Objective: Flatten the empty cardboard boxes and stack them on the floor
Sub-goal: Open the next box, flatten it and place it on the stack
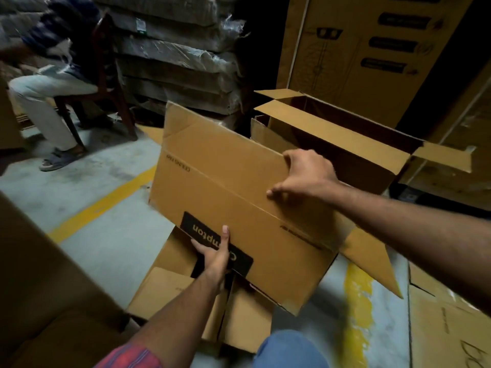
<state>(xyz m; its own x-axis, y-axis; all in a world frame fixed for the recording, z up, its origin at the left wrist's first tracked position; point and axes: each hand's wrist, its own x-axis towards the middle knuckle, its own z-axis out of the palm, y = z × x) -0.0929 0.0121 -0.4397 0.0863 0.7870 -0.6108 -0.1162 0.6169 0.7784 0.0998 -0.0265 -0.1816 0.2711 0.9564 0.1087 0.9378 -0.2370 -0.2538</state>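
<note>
Head view: we log one wide look down over both arms onto a warehouse floor.
Main item: the held box (239, 187), a plain brown corrugated carton that appears pressed flat; it is tilted and held off the floor at the centre of the view.
Flaps: we see one standing out at its far left end and another at its near right end.
Markings: a black label (202, 232) with gold lettering, upside down to us, sits near the lower edge; the small dark print by the creases is too blurred for us to read.
Surface: a long crease crosses the face, and we note pale scuffing at the near right corner.
Left side: the left hand (215, 257) grips the lower edge, with the thumb laid up over the black label and the fingers curled beneath the board.
Right side: the right hand (305, 176) grips the upper edge, with the fingers hooked over the top and the thumb pressed on the face.
Beneath: flat cardboard (172, 290) lies on the floor (106, 248) just under the held box, beside a knee in blue (289, 349).
Behind: an open box (345, 144) stands just beyond, its flaps raised and its inside dark.
Ground: grey concrete with a yellow line (101, 205).
Background: we list a tall printed carton (358, 49), plastic-wrapped stacks (180, 62), and a seated person (53, 83) on a dark chair (106, 75) at far left.
</note>
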